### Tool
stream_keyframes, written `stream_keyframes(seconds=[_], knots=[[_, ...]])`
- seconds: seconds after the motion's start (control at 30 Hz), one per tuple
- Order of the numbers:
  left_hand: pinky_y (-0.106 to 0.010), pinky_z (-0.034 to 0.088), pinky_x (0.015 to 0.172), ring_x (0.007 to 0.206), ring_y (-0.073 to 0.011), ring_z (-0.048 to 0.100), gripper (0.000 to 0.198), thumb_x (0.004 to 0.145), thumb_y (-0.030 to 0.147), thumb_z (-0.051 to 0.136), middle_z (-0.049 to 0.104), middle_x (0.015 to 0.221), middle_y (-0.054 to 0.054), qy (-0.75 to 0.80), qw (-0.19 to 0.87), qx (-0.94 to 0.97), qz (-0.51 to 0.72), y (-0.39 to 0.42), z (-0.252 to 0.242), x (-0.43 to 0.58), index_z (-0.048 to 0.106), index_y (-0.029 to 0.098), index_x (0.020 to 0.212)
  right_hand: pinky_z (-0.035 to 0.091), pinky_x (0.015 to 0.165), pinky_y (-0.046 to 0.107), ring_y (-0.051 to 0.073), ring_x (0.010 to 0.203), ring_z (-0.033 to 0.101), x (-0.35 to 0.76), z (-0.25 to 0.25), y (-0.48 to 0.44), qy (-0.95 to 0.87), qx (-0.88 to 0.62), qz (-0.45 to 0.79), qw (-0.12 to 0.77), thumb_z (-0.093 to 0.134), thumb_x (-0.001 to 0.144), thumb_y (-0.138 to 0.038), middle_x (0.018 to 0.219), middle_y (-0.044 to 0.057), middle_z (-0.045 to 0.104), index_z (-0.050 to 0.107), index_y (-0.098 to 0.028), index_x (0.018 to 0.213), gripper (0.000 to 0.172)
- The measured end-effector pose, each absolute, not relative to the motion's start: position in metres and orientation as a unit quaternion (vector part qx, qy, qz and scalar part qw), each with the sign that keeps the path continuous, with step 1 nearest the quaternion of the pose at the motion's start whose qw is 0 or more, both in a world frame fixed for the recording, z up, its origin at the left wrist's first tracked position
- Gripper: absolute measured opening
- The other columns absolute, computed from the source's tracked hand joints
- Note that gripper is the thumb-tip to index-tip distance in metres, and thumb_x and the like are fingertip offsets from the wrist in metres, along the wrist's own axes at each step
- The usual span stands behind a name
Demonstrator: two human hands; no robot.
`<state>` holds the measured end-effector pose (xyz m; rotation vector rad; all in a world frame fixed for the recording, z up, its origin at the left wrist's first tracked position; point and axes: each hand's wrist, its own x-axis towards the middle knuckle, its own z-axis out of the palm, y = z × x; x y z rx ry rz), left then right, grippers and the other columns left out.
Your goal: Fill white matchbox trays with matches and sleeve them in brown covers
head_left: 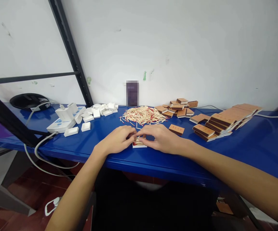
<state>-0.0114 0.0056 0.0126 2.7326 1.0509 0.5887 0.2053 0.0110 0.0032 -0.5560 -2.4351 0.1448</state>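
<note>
A small white matchbox tray (139,146) lies near the table's front edge, filled with red-tipped matches (137,141). My left hand (119,140) is closed at the tray's left side, with the thumb at its rim. From the right, my right hand (161,137) reaches over the tray, thumb and fingers bent together on the matches. The fingertips partly hide the tray's far side. Just beyond both hands spreads a heap of loose matches (143,115). One brown matchbox sleeve (176,129) lies right of my right hand.
Several empty white trays (88,118) lie at the left, beside a white power strip with plugs (63,120). Brown sleeves are piled (177,107) at the back and stacked in rows (225,118) at the right. A black metal post (68,48) stands at the left.
</note>
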Motion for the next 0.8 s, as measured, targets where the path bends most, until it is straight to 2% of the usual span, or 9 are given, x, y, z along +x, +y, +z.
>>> stream_keyframes(seconds=[0.1, 0.23, 0.4, 0.5, 0.63, 0.73, 0.8], knots=[[-0.029, 0.039, 0.069, 0.072, -0.0162, 0.055, 0.028, 0.100, 0.027, 0.037, 0.061, 0.079, -0.001, 0.369, 0.082, 0.904, 0.200, 0.004, 0.015, -0.012, 0.057, 0.018, 0.083, 0.049, 0.077, 0.032, 0.018, 0.085, 0.066, 0.208, 0.004, 0.017, -0.914, -0.231, 0.032, 0.333, 0.052, 0.093, -0.015, 0.093, 0.007, 0.073, 0.071, -0.017, 0.105, 0.023], [-0.029, 0.034, 0.062, 0.064, -0.0160, 0.051, 0.027, 0.097, 0.031, 0.041, 0.058, 0.070, 0.000, 0.418, 0.064, 0.885, 0.194, 0.001, 0.018, -0.014, 0.055, 0.019, 0.077, 0.049, 0.080, 0.034, 0.020, 0.089, 0.064, 0.217, -0.001, 0.030, -0.925, -0.260, 0.019, 0.275, 0.047, 0.094, -0.012, 0.100, 0.010, 0.069, 0.069, -0.018, 0.114, 0.031], [-0.029, 0.031, 0.060, 0.058, -0.0151, 0.046, 0.023, 0.088, 0.023, 0.044, 0.054, 0.062, 0.001, 0.417, 0.068, 0.889, 0.179, 0.001, 0.019, -0.014, 0.050, 0.019, 0.066, 0.049, 0.079, 0.033, 0.020, 0.089, 0.062, 0.220, -0.008, 0.038, -0.935, -0.283, 0.001, 0.214, 0.045, 0.099, -0.022, 0.105, 0.010, 0.062, 0.068, -0.020, 0.118, 0.030], [-0.028, 0.031, 0.059, 0.057, -0.0143, 0.045, 0.018, 0.085, 0.020, 0.046, 0.054, 0.062, 0.002, 0.396, 0.086, 0.897, 0.179, 0.000, 0.018, -0.012, 0.049, 0.019, 0.067, 0.045, 0.073, 0.031, 0.020, 0.082, 0.061, 0.216, -0.006, 0.038, -0.940, -0.291, -0.014, 0.175, 0.045, 0.100, -0.024, 0.098, 0.010, 0.063, 0.068, -0.019, 0.113, 0.027], [-0.027, 0.031, 0.059, 0.058, -0.0133, 0.045, 0.014, 0.084, 0.018, 0.047, 0.054, 0.064, 0.003, 0.382, 0.098, 0.899, 0.188, -0.001, 0.018, -0.011, 0.049, 0.019, 0.069, 0.038, 0.076, 0.033, 0.019, 0.075, 0.058, 0.210, -0.002, 0.035, -0.939, -0.315, -0.007, 0.140, 0.045, 0.100, -0.022, 0.087, 0.006, 0.068, 0.064, -0.018, 0.097, 0.020], [-0.026, 0.032, 0.058, 0.057, -0.0128, 0.044, 0.012, 0.084, 0.018, 0.048, 0.053, 0.063, 0.003, 0.380, 0.102, 0.899, 0.190, -0.001, 0.018, -0.011, 0.050, 0.019, 0.072, 0.035, 0.075, 0.033, 0.018, 0.065, 0.053, 0.210, 0.000, 0.033, -0.930, -0.345, -0.033, 0.124, 0.044, 0.100, -0.023, 0.070, 0.003, 0.064, 0.061, -0.018, 0.092, 0.019], [-0.026, 0.033, 0.058, 0.056, -0.0125, 0.044, 0.011, 0.085, 0.018, 0.049, 0.051, 0.062, 0.004, 0.378, 0.102, 0.901, 0.189, -0.002, 0.017, -0.011, 0.051, 0.019, 0.074, 0.034, 0.070, 0.031, 0.018, 0.065, 0.052, 0.212, 0.000, 0.033, -0.924, -0.357, -0.035, 0.135, 0.044, 0.100, -0.023, 0.067, 0.003, 0.062, 0.060, -0.018, 0.093, 0.018]])
